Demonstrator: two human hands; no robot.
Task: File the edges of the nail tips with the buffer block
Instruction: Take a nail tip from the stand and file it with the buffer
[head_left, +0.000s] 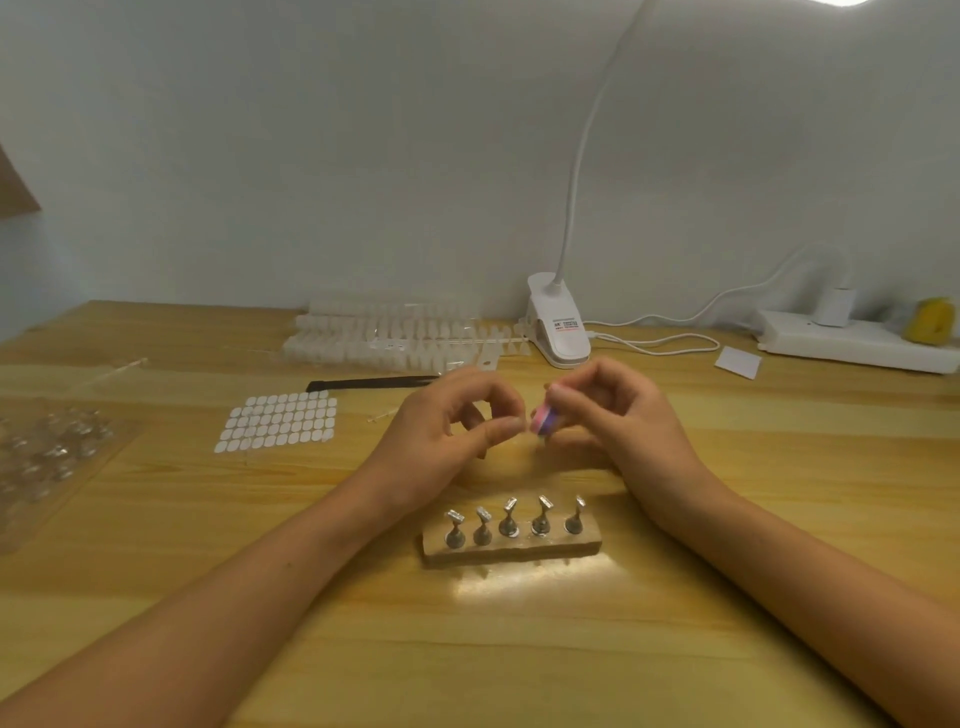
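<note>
1. The right hand (618, 421) is up above the table (753, 519). Its grip is closed around the buffer block (544, 420), a small pink and purple block held between the thumb and fingers.
2. The left hand (452, 431) is right beside it. Its thumb and first finger are pinched together, close to the block. I think they hold a nail tip, but it is too small and clear to see.
3. The block looks light and a bit squishy, like foam. It is best to hold it by its flat sides, so one edge is free to rub.
4. A nail tip is thin, light and smooth. It can bend, snap or slip away. I would pinch it by the wide end, press softly, and let only its edge touch the block.
5. Near the person is a stand (511, 551) with five little metal pegs (509, 519) poking up. The peg tops look bare, with no nail tips on them.
6. At the back of the table lie long racks of clear nail tips (384, 335), still stuck in rows.
7. On the left is a clear plastic pack (47, 452) with small shiny bits inside. I cannot tell what they are.
8. A sheet of white stickers (278, 422) lies flat beside the left hand.
</note>
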